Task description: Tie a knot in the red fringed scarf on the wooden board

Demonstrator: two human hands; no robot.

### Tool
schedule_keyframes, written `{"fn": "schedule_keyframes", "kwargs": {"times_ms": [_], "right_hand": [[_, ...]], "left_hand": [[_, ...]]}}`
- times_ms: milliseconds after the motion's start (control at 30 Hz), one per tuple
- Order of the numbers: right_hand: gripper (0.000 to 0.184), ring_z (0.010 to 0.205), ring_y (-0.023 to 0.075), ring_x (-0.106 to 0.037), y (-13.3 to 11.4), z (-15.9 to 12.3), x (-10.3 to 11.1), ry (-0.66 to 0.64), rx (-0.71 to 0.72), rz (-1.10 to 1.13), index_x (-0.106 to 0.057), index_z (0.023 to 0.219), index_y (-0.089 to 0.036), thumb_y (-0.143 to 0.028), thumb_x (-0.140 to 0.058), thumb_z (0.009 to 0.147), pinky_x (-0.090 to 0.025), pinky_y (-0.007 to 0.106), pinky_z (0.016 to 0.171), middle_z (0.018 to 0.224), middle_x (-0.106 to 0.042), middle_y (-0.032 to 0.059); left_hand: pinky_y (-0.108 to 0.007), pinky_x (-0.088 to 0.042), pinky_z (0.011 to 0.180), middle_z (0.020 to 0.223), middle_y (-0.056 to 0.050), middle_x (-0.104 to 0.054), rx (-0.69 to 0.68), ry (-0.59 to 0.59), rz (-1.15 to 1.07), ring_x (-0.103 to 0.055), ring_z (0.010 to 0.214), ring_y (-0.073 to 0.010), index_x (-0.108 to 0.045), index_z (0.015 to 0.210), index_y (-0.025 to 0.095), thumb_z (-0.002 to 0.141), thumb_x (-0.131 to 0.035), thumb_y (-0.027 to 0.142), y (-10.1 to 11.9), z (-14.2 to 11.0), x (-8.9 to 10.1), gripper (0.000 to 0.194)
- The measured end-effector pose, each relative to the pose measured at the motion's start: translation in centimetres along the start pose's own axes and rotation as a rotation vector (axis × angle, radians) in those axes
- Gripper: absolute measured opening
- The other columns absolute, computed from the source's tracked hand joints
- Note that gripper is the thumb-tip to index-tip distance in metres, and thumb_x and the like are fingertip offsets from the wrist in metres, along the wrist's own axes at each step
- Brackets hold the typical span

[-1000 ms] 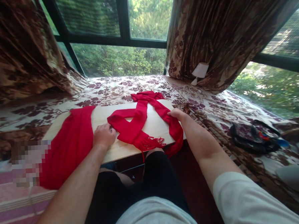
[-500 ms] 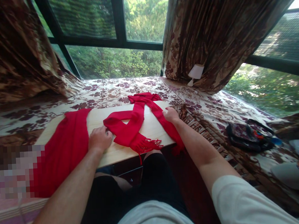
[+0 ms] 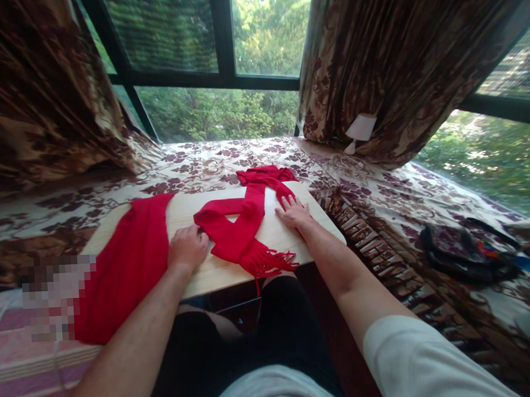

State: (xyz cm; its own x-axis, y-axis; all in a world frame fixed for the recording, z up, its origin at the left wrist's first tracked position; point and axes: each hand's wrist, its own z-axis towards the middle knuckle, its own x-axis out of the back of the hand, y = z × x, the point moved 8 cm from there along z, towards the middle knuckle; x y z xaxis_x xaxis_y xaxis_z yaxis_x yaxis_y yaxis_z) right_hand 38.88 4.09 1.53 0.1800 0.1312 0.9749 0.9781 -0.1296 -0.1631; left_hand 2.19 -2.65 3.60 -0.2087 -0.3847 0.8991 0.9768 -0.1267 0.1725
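A red scarf point(image 3: 238, 235) with a fringed end lies crossed over itself in a loop on a pale wooden board point(image 3: 233, 274). My left hand point(image 3: 188, 247) rests on the board with its fingers curled in at the loop's left edge; its fingertips are partly hidden. On the board's right part, my right hand point(image 3: 293, 213) lies flat with fingers spread over the scarf's other strand, which is mostly hidden beneath it. A bunched part of the scarf reaches past the board's far edge. Left of my left hand, a wide piece of red cloth point(image 3: 130, 259) drapes over the board.
Floral fabric point(image 3: 192, 167) covers the surface behind the board. A small white lamp point(image 3: 361, 128) stands by the curtain point(image 3: 395, 55). To the right lies a black bag point(image 3: 454, 256). A pink striped cloth point(image 3: 38, 376) is at lower left.
My right hand has gone from closed to spread flat and moved slightly left. The scarf strand that hung over the board's near right edge is now drawn up under it. My left hand stays.
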Motion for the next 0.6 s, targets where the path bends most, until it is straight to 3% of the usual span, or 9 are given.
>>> {"fn": "schedule_keyframes", "kwargs": {"times_ms": [200, 333, 400, 500, 600], "right_hand": [[0.079, 0.155, 0.0339, -0.008, -0.2, -0.1, 0.3, 0.045, 0.01, 0.035, -0.02, 0.162, -0.023, -0.066, -0.03, 0.096, -0.008, 0.067, 0.118, 0.17, -0.01, 0.0105], [0.062, 0.153, 0.0323, -0.02, -2.0, -0.8, 2.2, 0.221, 0.027, 0.071, -0.042, 0.153, -0.015, -0.048, -0.033, 0.101, -0.009, 0.064, 0.12, 0.165, -0.028, 0.0141], [0.055, 0.151, 0.0253, -0.027, -4.7, -1.4, 3.4, 0.316, 0.169, 0.118, -0.047, 0.15, -0.014, -0.038, -0.03, 0.103, -0.015, 0.051, 0.124, 0.162, -0.036, 0.0117], [0.054, 0.15, 0.0173, -0.03, -9.3, -2.5, 3.6, 0.324, 0.468, 0.147, -0.045, 0.152, -0.015, -0.034, -0.03, 0.103, -0.02, 0.034, 0.124, 0.16, -0.04, 0.0071], [0.057, 0.152, 0.0217, -0.026, -11.5, -2.6, 2.2, 0.24, 0.541, 0.1, -0.039, 0.156, -0.02, -0.041, -0.031, 0.103, -0.018, 0.043, 0.124, 0.163, -0.034, 0.0053]], "left_hand": [[-0.044, -0.047, 0.096, 0.106, -0.016, -0.071, 0.004, -0.016, -0.025, -0.063, 0.103, -0.0321, -0.067, 0.107, 0.014, 0.093, -0.039, 0.037, -0.2, 0.1, -0.1, 0.039], [-0.044, -0.043, 0.103, 0.122, -0.016, -0.069, -0.017, -0.011, -0.076, -0.061, 0.116, -0.0312, -0.066, 0.121, 0.015, 0.093, -0.041, 0.038, 0.1, 0.0, 0.1, 0.043], [-0.045, -0.038, 0.11, 0.143, -0.015, -0.058, -0.073, 0.033, -0.093, -0.052, 0.132, -0.0304, -0.061, 0.134, 0.018, 0.093, -0.044, 0.038, 0.8, -0.3, 0.8, 0.049], [-0.048, -0.029, 0.118, 0.162, -0.008, -0.037, -0.213, 0.059, -0.106, -0.034, 0.148, -0.0289, -0.051, 0.147, 0.027, 0.092, -0.047, 0.038, 2.2, -0.9, 1.8, 0.056], [-0.05, -0.026, 0.119, 0.163, -0.006, -0.034, -0.371, -0.014, -0.139, -0.031, 0.151, -0.0286, -0.05, 0.149, 0.03, 0.094, -0.047, 0.041, 3.5, -1.5, 1.8, 0.057]]}}
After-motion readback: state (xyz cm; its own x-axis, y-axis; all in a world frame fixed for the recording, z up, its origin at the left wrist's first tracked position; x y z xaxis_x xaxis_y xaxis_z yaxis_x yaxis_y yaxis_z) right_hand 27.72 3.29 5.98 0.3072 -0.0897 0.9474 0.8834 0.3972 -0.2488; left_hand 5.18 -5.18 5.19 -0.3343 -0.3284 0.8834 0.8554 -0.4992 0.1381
